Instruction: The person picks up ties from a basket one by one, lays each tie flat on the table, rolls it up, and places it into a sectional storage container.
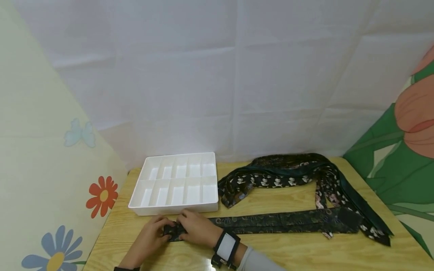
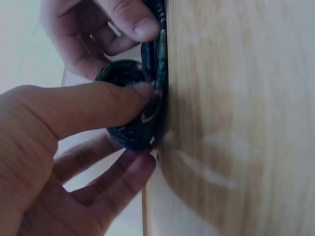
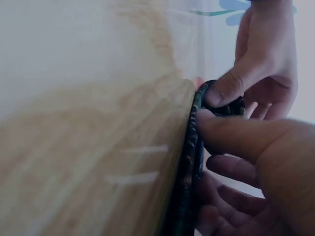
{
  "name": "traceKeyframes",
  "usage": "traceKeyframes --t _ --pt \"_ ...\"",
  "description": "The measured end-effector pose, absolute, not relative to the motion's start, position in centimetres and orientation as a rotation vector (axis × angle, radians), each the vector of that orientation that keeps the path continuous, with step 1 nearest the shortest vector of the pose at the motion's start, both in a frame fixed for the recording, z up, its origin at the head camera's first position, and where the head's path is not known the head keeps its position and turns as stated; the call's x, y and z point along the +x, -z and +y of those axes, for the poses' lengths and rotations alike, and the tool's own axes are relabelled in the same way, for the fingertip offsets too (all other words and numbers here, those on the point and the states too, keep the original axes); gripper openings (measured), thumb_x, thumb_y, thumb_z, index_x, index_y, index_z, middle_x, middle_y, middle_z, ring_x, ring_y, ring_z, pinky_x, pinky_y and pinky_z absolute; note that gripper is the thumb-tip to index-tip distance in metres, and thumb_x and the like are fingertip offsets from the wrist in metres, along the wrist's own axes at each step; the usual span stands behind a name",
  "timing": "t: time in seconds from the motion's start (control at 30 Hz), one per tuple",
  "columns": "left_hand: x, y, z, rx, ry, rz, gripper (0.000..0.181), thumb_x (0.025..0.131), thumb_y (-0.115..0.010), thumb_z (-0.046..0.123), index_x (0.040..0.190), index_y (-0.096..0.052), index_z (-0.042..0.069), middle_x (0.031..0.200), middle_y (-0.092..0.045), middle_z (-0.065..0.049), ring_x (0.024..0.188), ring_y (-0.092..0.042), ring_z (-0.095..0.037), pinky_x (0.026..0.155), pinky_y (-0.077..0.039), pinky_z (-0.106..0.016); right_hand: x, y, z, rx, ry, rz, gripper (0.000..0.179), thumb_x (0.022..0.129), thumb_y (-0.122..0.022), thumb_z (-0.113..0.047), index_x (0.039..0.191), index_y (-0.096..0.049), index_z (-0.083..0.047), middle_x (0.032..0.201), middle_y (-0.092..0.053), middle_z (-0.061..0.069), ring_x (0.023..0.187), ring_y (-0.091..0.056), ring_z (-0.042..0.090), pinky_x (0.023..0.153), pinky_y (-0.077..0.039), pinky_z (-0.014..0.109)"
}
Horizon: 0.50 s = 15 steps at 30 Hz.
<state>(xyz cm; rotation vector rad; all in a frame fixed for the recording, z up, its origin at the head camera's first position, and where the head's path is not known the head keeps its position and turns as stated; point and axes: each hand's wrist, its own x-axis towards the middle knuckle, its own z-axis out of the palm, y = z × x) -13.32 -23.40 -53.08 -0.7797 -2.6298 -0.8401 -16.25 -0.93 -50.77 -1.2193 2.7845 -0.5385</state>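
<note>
A dark patterned necktie [image 1: 264, 223] lies lengthwise along the wooden table, its left end wound into a small roll [image 2: 129, 132]. My left hand [image 1: 151, 234] holds this roll from the left, thumb on the near edge and fingers on the far side. Just to the right, my right hand [image 1: 200, 229] pinches the necktie beside the roll, its thumb [image 3: 224, 129] close to the left thumb [image 3: 222, 92]. In the left wrist view, the coiled layers show between the two hands. The wide end of the necktie stretches flat to the right.
A white tray [image 1: 173, 209] with two rows of compartments stands just behind the hands. More dark neckties [image 1: 278, 181], some with floral or white figures, lie in a curved heap at the back right, partly under the long necktie's right end. White cloth [image 1: 176, 82] hangs behind the table.
</note>
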Motion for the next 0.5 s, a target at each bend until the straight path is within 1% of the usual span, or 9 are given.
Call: traceKeyframes --t 0.07,0.2,0.27,0.33,0.4,0.5 --pt "-13.3 53.0 -23.6 -0.810 0.823 -2.614 0.043 0.067 -0.095 -0.001 0.100 -0.078 0.020 0.105 -0.069 0.004 0.094 -0.061 -0.010 0.075 -0.054 -0.028 -16.1 50.8 -0.9 -1.206 0.534 2.790 0.039 0.094 -0.082 -0.037 0.127 -0.069 -0.018 0.120 -0.064 -0.005 0.104 -0.064 0.003 0.086 -0.055 0.019" --pt "-13.3 52.5 -23.8 -0.841 0.861 -2.645 0.036 0.072 -0.094 0.006 0.102 -0.080 0.019 0.106 -0.072 0.003 0.096 -0.062 -0.009 0.077 -0.056 -0.029 -16.0 50.8 -0.8 -1.206 0.613 2.741 0.047 0.096 -0.080 -0.038 0.137 -0.064 -0.019 0.127 -0.062 -0.005 0.107 -0.064 0.003 0.087 -0.055 0.019" --pt "-13.3 52.3 -23.8 -0.837 0.941 -2.708 0.036 0.075 -0.093 0.007 0.105 -0.077 0.019 0.109 -0.072 0.002 0.098 -0.062 -0.008 0.078 -0.056 -0.027 -16.1 50.8 -0.7 -1.209 0.639 2.719 0.048 0.096 -0.079 -0.039 0.138 -0.064 -0.020 0.127 -0.062 -0.005 0.106 -0.063 0.002 0.086 -0.054 0.018" --pt "-13.3 52.2 -23.8 -0.831 0.997 -2.770 0.039 0.077 -0.093 0.008 0.109 -0.073 0.019 0.113 -0.072 0.001 0.102 -0.063 -0.009 0.082 -0.056 -0.028 -16.1 50.9 -0.7 -1.209 0.648 2.708 0.046 0.096 -0.080 -0.038 0.136 -0.066 -0.020 0.126 -0.062 -0.006 0.105 -0.062 0.001 0.086 -0.054 0.017" --pt "-13.3 52.1 -23.7 -0.823 1.023 -2.819 0.042 0.077 -0.093 0.007 0.111 -0.072 0.020 0.116 -0.071 0.002 0.106 -0.064 -0.012 0.087 -0.058 -0.031 -16.1 51.0 -0.6 -1.194 0.660 2.695 0.047 0.095 -0.081 -0.040 0.135 -0.067 -0.020 0.126 -0.062 -0.006 0.106 -0.062 0.001 0.086 -0.054 0.018" --pt "-13.2 52.0 -23.6 -0.840 0.991 -2.836 0.043 0.075 -0.093 0.003 0.109 -0.074 0.021 0.116 -0.070 0.005 0.109 -0.065 -0.015 0.091 -0.058 -0.034 -16.0 51.2 -0.6 -1.197 0.653 2.681 0.051 0.093 -0.082 -0.044 0.137 -0.066 -0.022 0.129 -0.062 -0.007 0.109 -0.063 0.003 0.088 -0.055 0.020"
